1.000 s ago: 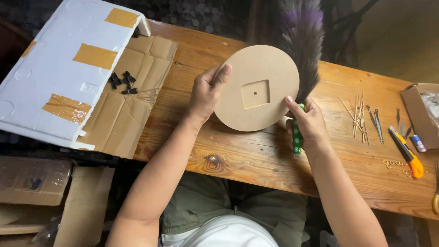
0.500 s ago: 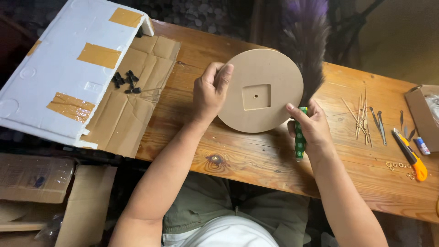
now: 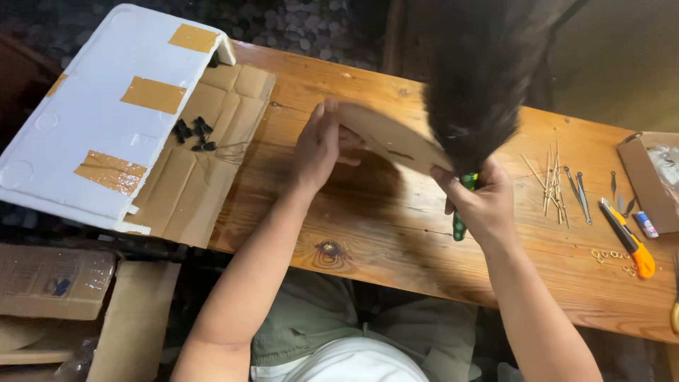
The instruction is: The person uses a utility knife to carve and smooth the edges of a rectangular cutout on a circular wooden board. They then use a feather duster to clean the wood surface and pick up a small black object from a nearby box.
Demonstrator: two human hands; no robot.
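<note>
Wooden tabletop [image 3: 396, 233], plank-built with a dark knot near its front edge, is viewed from above; nearest the viewer, two bare forearms are extended over it. Right hand [image 3: 481, 205] is closed around a green-handled tool [image 3: 460, 223], whose dark feathery head [image 3: 481, 78] rises towards the camera. Left hand [image 3: 318, 145] is closed on the left edge of a round wooden disc [image 3: 392, 141], which is held tilted above the table between both hands, its right edge hidden behind the feathers. Further right, thin wooden sticks [image 3: 552, 180], metal picks [image 3: 578, 192] and an orange utility knife [image 3: 626, 237] are laid flat. At far left, flattened cardboard [image 3: 205, 170] bearing small black parts [image 3: 194, 131] is overlapped by a white foam lid [image 3: 99, 106] with brown tape patches
</note>
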